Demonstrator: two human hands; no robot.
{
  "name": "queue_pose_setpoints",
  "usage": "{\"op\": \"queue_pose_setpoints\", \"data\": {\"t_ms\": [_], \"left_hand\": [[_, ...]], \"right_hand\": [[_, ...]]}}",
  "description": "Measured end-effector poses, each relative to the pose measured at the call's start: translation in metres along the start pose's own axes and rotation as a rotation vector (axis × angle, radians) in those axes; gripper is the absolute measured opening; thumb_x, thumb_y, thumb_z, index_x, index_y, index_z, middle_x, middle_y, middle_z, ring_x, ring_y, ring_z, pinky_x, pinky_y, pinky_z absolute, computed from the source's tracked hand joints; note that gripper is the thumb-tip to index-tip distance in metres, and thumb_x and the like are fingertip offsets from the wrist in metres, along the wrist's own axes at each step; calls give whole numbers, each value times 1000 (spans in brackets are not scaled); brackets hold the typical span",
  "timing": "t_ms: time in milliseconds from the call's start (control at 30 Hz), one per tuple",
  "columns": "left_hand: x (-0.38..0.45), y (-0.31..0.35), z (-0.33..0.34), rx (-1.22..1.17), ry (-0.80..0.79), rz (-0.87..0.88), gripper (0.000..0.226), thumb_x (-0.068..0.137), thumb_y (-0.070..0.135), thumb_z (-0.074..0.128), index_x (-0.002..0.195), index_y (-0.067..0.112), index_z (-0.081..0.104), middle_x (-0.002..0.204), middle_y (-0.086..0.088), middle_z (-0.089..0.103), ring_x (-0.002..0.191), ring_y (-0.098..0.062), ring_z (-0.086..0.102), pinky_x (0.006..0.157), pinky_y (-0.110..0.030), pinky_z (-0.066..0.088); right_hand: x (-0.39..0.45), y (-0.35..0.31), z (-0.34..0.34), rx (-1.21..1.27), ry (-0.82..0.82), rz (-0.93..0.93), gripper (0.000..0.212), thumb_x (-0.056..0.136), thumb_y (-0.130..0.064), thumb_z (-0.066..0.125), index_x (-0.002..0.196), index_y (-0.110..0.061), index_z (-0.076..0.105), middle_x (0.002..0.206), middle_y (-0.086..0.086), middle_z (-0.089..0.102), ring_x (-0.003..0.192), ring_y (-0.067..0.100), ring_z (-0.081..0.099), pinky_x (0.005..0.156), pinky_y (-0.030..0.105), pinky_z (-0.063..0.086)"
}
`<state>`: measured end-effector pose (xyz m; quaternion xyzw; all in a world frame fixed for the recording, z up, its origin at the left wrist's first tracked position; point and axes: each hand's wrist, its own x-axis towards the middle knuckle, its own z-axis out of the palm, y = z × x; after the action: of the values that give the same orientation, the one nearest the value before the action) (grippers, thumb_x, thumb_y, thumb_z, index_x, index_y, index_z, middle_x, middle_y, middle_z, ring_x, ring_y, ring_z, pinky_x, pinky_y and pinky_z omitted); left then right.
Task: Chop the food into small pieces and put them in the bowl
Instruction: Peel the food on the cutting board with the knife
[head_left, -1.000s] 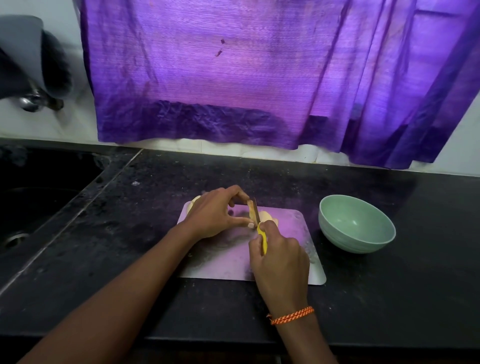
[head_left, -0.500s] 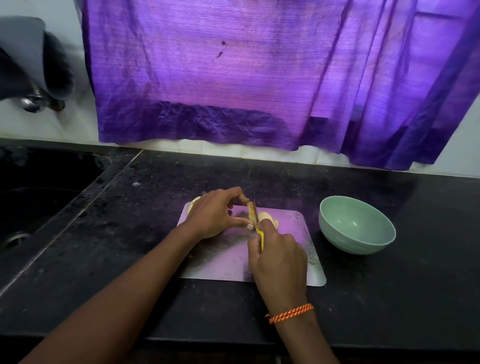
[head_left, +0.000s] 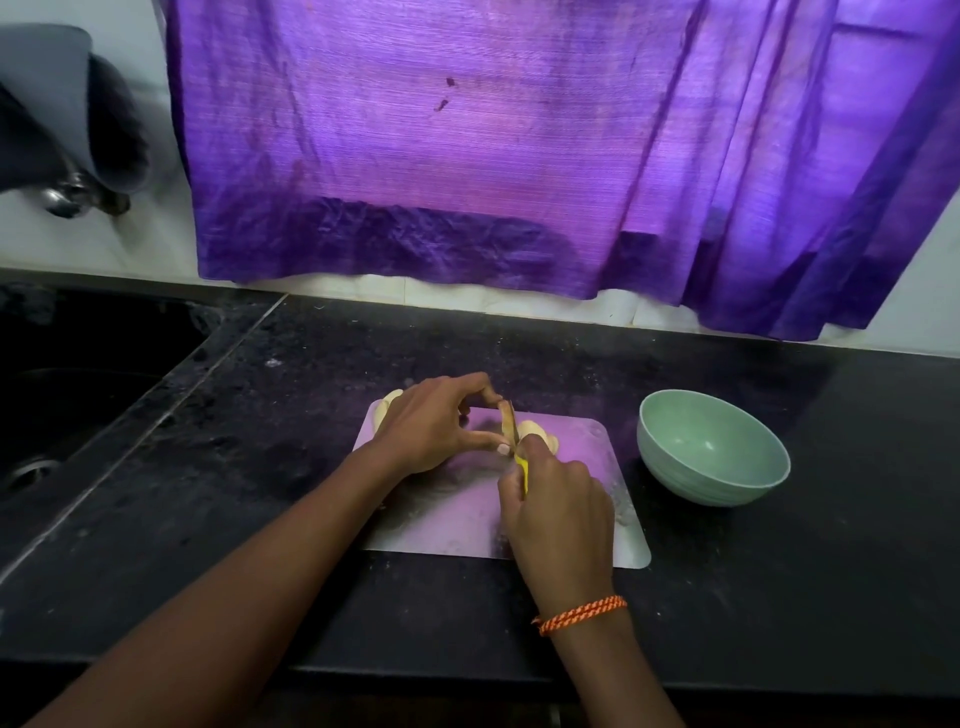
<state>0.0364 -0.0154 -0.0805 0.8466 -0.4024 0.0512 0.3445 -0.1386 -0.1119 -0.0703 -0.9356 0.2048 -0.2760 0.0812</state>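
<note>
A pale cutting board (head_left: 457, 525) lies on the black counter. My left hand (head_left: 436, 431) pinches a thin slice of pale food (head_left: 506, 418) between thumb and forefinger at the board's far edge. My right hand (head_left: 558, 512) grips a yellow-handled knife (head_left: 521, 465), whose blade stands against that slice. More pale cut pieces (head_left: 535, 431) lie just right of the blade, and another piece (head_left: 387, 405) shows behind my left wrist. A green bowl (head_left: 711, 454) stands to the right of the board; nothing shows inside it.
A dark sink (head_left: 62, 405) is set into the counter at the left, with a tap (head_left: 67, 192) above it. A purple curtain (head_left: 519, 156) hangs behind the counter. The counter's front edge runs below my wrists.
My right hand and the knife have edged slightly forward and down against the slice. My left hand keeps its pinch in the same place.
</note>
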Motion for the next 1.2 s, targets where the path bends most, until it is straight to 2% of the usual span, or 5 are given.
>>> {"op": "queue_pose_setpoints", "data": {"t_ms": [167, 367, 500, 1033, 1200], "left_hand": [[1, -4, 1, -14, -26, 0, 56, 68, 78, 79, 108, 41, 66, 101, 18, 74, 86, -9, 65, 72, -40, 56], [2, -8, 1, -40, -43, 18, 62, 66, 88, 67, 109, 44, 66, 107, 21, 74, 88, -8, 66, 74, -44, 58], [2, -7, 0, -42, -57, 21, 58, 71, 82, 74, 114, 43, 67, 111, 21, 74, 89, -8, 66, 77, -44, 59], [-3, 4, 4, -25, -82, 43, 56, 77, 68, 69, 128, 50, 56, 115, 31, 68, 94, -1, 65, 84, -33, 53], [-2, 3, 3, -22, -61, 6, 51, 79, 69, 63, 125, 47, 61, 111, 23, 71, 95, -4, 65, 82, -36, 53]], "right_hand": [[12, -1, -6, 55, -30, -3, 24, 105, -32, 50, 126, -25, 59, 99, 3, 66, 72, 19, 41, 50, 22, 14], [9, 2, -1, 68, -46, 2, 21, 100, -30, 57, 119, -24, 63, 86, 4, 65, 65, 20, 40, 57, 29, 29], [6, 1, -1, 54, -99, -8, 23, 103, -28, 54, 125, -23, 61, 91, 4, 64, 67, 18, 38, 49, 23, 17], [-2, -3, -19, -26, -251, 40, 34, 107, -28, 40, 140, -26, 47, 100, 2, 59, 76, 22, 37, 51, 29, 19], [-10, 2, -22, 7, -263, 71, 39, 106, -31, 41, 145, -26, 44, 104, 3, 62, 80, 20, 41, 67, 31, 29]]}}
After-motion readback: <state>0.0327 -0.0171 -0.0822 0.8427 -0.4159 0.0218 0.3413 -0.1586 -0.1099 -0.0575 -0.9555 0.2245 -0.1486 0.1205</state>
